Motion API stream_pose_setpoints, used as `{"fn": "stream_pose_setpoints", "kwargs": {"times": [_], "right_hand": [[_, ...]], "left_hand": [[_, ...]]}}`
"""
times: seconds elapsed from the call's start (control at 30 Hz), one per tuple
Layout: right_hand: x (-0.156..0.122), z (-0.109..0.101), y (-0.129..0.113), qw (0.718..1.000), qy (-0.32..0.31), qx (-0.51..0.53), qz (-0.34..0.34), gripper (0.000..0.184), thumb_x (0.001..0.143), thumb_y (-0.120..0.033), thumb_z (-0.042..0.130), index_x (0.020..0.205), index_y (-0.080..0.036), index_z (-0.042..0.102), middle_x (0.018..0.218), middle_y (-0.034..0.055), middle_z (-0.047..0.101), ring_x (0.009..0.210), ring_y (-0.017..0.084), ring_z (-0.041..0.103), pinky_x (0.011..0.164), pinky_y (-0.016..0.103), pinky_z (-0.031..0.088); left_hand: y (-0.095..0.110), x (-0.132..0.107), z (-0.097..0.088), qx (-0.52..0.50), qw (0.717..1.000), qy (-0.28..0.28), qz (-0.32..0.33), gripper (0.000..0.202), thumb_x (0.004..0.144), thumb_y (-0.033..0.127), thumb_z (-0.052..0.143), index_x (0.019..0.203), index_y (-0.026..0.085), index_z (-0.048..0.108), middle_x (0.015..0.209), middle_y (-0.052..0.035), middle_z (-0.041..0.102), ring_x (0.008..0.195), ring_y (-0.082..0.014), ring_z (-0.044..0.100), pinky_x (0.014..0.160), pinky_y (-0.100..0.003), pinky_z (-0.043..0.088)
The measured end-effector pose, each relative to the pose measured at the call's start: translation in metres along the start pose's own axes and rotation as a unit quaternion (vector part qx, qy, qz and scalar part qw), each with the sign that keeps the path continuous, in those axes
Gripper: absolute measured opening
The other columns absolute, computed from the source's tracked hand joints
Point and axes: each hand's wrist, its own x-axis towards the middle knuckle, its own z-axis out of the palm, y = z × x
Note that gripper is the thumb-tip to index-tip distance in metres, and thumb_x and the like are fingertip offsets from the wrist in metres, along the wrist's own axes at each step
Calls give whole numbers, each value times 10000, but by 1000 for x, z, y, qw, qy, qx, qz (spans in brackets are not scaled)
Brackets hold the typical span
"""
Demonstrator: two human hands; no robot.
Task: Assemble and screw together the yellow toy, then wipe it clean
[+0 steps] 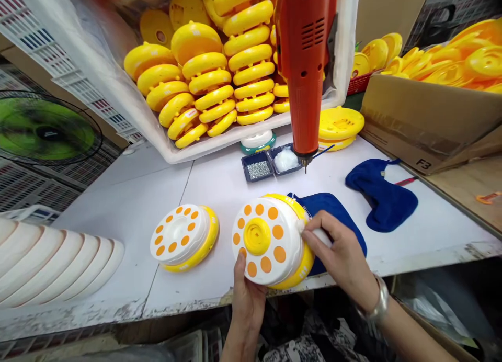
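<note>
My left hand (248, 294) grips the lower edge of a round plastic toy body (251, 268), its thumb on the face. The body has a white disc with a ring of orange dots, a yellow centre knob (257, 236) and a yellow base. It is tilted up towards me. My right hand (333, 244) is closed in a pinch at the body's right side, on a small white piece (323, 237) whose kind I cannot make out. Under the body lies a blue cloth pad (333, 207). To the left sits a similar white-and-yellow body (178, 234) without a centre knob.
An orange electric screwdriver (304, 74) hangs above the table. Behind stand a dark tray (257, 169) with small screws and white paste, and a lined crate (188, 155) of yellow parts. White shells (58, 262) are stacked left; a cardboard box (427, 116) stands right.
</note>
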Motion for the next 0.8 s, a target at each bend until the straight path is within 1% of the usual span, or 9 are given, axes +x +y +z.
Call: {"fn": "stream_pose_setpoints", "kwargs": {"times": [0.07, 0.13, 0.23, 0.33, 0.43, 0.53, 0.7, 0.8], "right_hand": [[10, -1, 1, 1000, 5, -15, -5, 60, 865, -180, 576, 811, -191, 552, 819, 7, 575, 775, 151, 540, 710, 283, 421], [12, -2, 1, 1000, 7, -18, -13, 67, 873, -175, 569, 813, -193, 547, 824, 4, 570, 777, 145, 539, 710, 281, 421], [-3, -3, -1, 1000, 9, -4, -26, 76, 901, -168, 544, 833, -202, 541, 831, 5, 543, 779, 132, 524, 690, 269, 423], [-17, -4, -4, 999, 4, 7, -39, 85, 904, -147, 545, 843, -207, 540, 828, 7, 527, 781, 130, 513, 684, 270, 421], [-12, -4, -4, 999, 9, 7, -37, 102, 897, -130, 552, 830, -205, 539, 828, 5, 533, 785, 126, 514, 693, 272, 423], [-5, -3, -3, 999, 20, -2, -49, 113, 886, -110, 563, 825, -202, 538, 831, 3, 539, 794, 122, 517, 708, 273, 425], [-20, -4, -4, 998, 2, 12, -69, 124, 891, -86, 553, 888, -210, 545, 827, 7, 524, 772, 119, 516, 673, 263, 427], [-14, -6, -4, 998, 3, -3, -64, 116, 889, -96, 558, 893, -212, 557, 853, 17, 551, 803, 133, 535, 703, 273, 439]], "left_hand": [[-2, -1, -1, 5, 1000, -8, -1, 493, 922, 286, 555, 1406, 270, 464, 1224, -69, 656, 1059, -245, 655, 952, -362, 520], [-3, -2, -2, -1, 1000, -15, -1, 502, 912, 304, 566, 1403, 255, 471, 1235, -77, 649, 1096, -258, 635, 971, -370, 507], [-3, -2, -4, -17, 1000, -20, -6, 483, 910, 305, 562, 1382, 230, 499, 1213, -84, 661, 1096, -264, 634, 995, -377, 488], [-2, -1, -5, -20, 1000, -15, -6, 471, 907, 299, 561, 1372, 234, 512, 1197, -77, 670, 1076, -258, 645, 1005, -378, 478], [-2, 0, -5, -19, 1000, -11, -7, 467, 908, 299, 555, 1369, 233, 515, 1180, -74, 679, 1045, -251, 659, 1003, -375, 478], [-2, 0, -2, -16, 1000, -1, -4, 455, 913, 289, 543, 1363, 223, 521, 1146, -74, 694, 1000, -241, 677, 996, -372, 483], [-1, 0, -1, -18, 1000, -7, -7, 437, 915, 282, 536, 1343, 195, 542, 1118, -85, 704, 988, -252, 681, 992, -386, 484], [-1, 0, -2, -12, 1000, -14, -2, 445, 900, 290, 563, 1333, 190, 552, 1118, -86, 703, 1005, -256, 675, 997, -380, 479]]}}
